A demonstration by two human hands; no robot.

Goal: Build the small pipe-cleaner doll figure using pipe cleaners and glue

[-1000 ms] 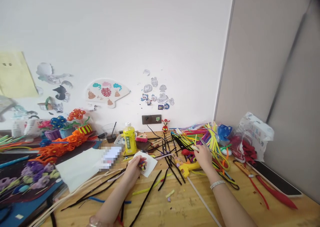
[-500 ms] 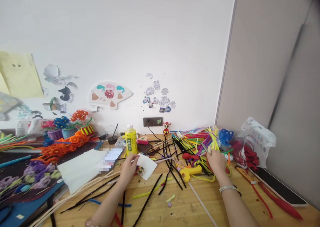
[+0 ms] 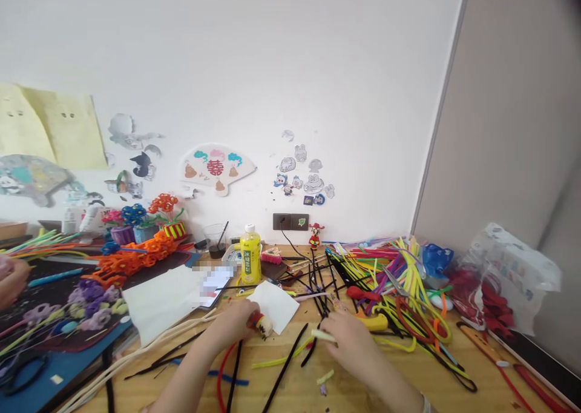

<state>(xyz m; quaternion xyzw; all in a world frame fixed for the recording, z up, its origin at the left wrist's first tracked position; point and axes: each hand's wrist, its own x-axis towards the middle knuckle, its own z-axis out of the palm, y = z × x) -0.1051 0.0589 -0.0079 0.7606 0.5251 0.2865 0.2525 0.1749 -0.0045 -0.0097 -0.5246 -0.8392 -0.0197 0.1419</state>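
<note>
My left hand (image 3: pixel 236 323) is closed on a small figure (image 3: pixel 263 324) with red and cream parts, mostly hidden by the fingers. It is just in front of a square of white paper (image 3: pixel 279 307). To the right, my right hand (image 3: pixel 347 337) pinches a short pale green piece of pipe cleaner (image 3: pixel 324 336). Behind that hand lies a yellow glue gun (image 3: pixel 376 322), its front part partly covered. Scissors (image 3: pixel 394 280) rest on the heap of coloured pipe cleaners (image 3: pixel 411 267). Black pipe cleaners (image 3: pixel 285 364) are strewn between and before my hands.
A yellow-labelled bottle (image 3: pixel 250 258) and a cup of dark liquid (image 3: pixel 215 243) stand toward the wall. A phone (image 3: pixel 222 280) lies by white paper (image 3: pixel 154 307). Another person's hand (image 3: pixel 11 283) shows at the left edge. A plastic bag (image 3: pixel 512 274) sits at right.
My right hand has left the scissors on the pipe-cleaner heap and moved left with the pale green piece. My left hand has come slightly nearer with the figure. The view has turned left.
</note>
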